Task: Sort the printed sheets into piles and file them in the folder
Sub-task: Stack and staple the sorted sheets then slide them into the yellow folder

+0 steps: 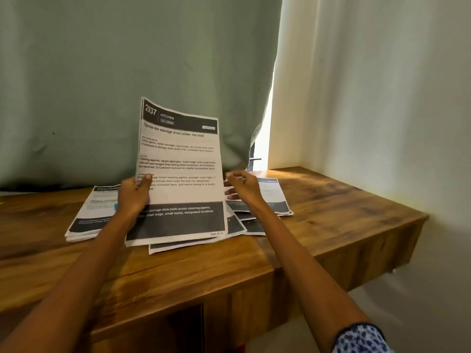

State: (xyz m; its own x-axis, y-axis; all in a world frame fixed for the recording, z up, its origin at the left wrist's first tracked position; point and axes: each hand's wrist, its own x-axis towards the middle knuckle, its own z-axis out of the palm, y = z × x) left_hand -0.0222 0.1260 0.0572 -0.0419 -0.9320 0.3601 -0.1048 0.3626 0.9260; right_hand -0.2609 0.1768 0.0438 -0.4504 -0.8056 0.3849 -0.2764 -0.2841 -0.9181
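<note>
My left hand (133, 193) grips the left edge of a printed sheet (182, 174) headed "2937 KITCHEN", thumb on its front, holding it tilted up off the desk. Its lower edge rests on loose sheets (193, 244) lying beneath it. My right hand (242, 186) hovers just past the sheet's right edge, fingers apart and curled, holding nothing. A neat pile of sheets (91, 217) lies to the left behind my left wrist. More sheets (274, 200) are fanned out untidily on the right under my right hand. No folder is visible.
The wooden desk (331, 220) ends at a corner on the right, with a white wall beyond. A grey-green curtain (127, 72) hangs right behind the papers, and bright light comes through its gap on the right.
</note>
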